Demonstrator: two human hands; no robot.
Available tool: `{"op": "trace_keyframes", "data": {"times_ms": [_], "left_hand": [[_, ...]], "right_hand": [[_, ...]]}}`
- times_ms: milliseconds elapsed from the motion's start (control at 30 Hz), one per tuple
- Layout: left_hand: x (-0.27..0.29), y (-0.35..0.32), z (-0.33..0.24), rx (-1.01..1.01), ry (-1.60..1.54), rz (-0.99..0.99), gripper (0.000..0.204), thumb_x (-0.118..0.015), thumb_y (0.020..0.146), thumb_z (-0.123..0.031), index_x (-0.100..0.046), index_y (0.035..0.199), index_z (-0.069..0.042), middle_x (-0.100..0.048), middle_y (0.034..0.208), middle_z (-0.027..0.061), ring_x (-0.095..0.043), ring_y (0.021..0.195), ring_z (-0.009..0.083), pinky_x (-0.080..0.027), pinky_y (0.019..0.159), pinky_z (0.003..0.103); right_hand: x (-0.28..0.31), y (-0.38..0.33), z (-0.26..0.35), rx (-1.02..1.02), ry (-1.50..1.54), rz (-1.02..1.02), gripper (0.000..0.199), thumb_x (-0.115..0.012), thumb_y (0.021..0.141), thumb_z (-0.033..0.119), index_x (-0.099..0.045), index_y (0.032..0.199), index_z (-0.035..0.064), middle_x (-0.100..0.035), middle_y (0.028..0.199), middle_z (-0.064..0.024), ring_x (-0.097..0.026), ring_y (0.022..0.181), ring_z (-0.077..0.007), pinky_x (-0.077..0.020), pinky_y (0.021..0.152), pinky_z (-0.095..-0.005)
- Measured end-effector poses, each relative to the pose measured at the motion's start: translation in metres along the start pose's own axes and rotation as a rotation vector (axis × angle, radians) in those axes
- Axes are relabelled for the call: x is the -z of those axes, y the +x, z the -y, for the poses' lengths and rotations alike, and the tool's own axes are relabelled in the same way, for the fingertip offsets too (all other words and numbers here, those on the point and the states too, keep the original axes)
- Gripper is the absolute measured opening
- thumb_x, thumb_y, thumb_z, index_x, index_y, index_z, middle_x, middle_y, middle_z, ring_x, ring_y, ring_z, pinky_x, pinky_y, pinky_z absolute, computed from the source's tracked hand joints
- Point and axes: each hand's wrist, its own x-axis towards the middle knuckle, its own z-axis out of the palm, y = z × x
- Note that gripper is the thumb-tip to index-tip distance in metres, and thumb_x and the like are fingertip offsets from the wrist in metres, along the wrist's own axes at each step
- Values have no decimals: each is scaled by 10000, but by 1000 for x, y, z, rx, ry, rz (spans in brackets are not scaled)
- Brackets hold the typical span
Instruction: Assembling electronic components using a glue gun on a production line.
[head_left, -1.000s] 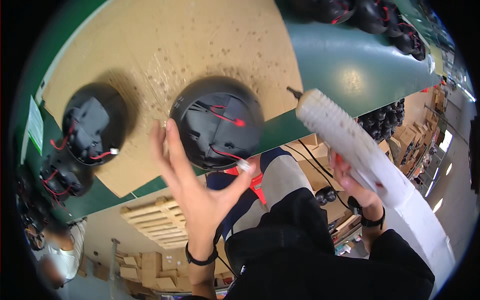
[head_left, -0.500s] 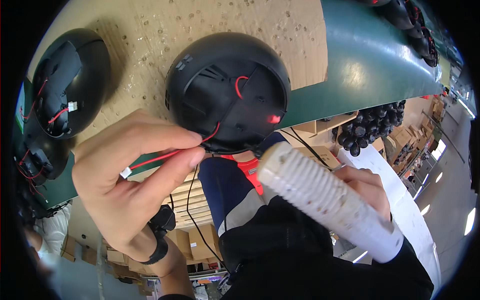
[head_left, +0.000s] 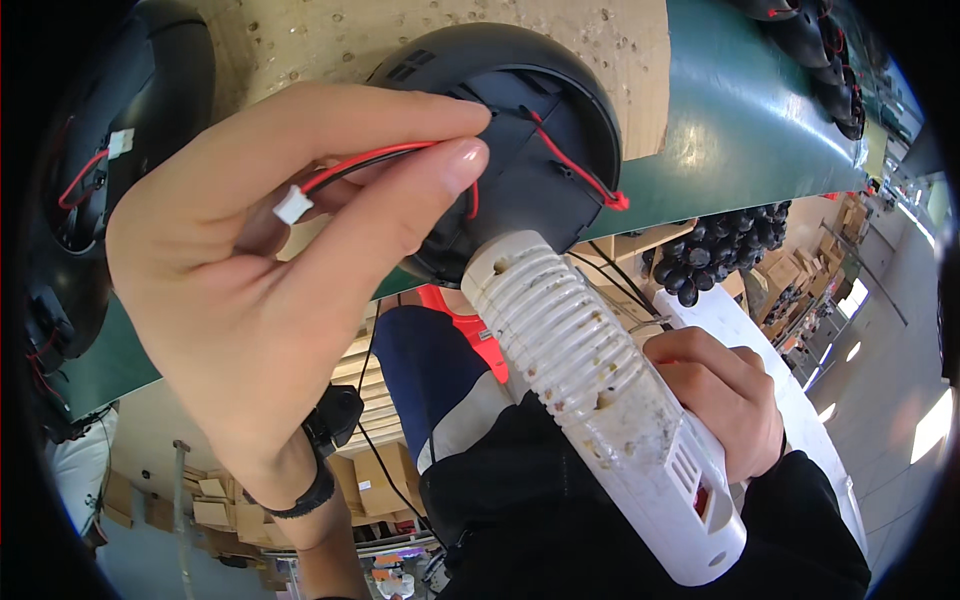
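In a pinch between thumb and forefinger, my left hand holds a red-and-black wire lead above the round housing. A small white connector hangs from the lead's end by the palm. Beneath the fingers the black round housing lies with its hollow side up, a second red wire inside it. My right hand is closed round a white, ribbed, stained hand tool; its exact kind is unclear. The tool's front end overlaps the housing's near rim and hides its tip.
More black housings with red wires stand at the left and far right. Brown cardboard covers part of the green tabletop. Below the table edge, dark round parts are heaped; black cords hang near my legs.
My left hand has moved up and right with the wire lead, over the housing. The housing has shifted slightly up and right in view. The white tool has swung steeper, its front end moving left and up.
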Motion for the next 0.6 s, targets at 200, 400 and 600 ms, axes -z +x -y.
{"op": "trace_keyframes", "data": {"times_ms": [200, 400, 600], "left_hand": [[-18, -6, 6, -62, -246, -98, 188, -759, 855, -38, -756, 1038, 5, -734, 844, 67, -637, 702, 55, -484, 600, 171], [-5, -2, -3, 58, 16, -50, 185, -750, 858, -30, -749, 1039, 10, -732, 856, 75, -640, 699, 66, -491, 611, 183], [-1, -16, -1, 12, -29, -17, 194, -718, 801, 77, -705, 991, 41, -691, 872, 122, -640, 746, 143, -493, 650, 231]], "right_hand": [[5, 2, 9, -30, -77, 35, 288, -745, 751, 140, -636, 960, -26, -609, 913, -150, -654, 640, -245, -538, 515, -339], [6, 0, 11, -55, -61, 30, 308, -755, 724, 121, -637, 958, -39, -610, 881, -151, -655, 649, -263, -545, 526, -343], [14, -5, 7, -102, -49, 22, 315, -764, 720, 124, -634, 946, -51, -609, 854, -151, -655, 657, -265, -542, 526, -343]]}}
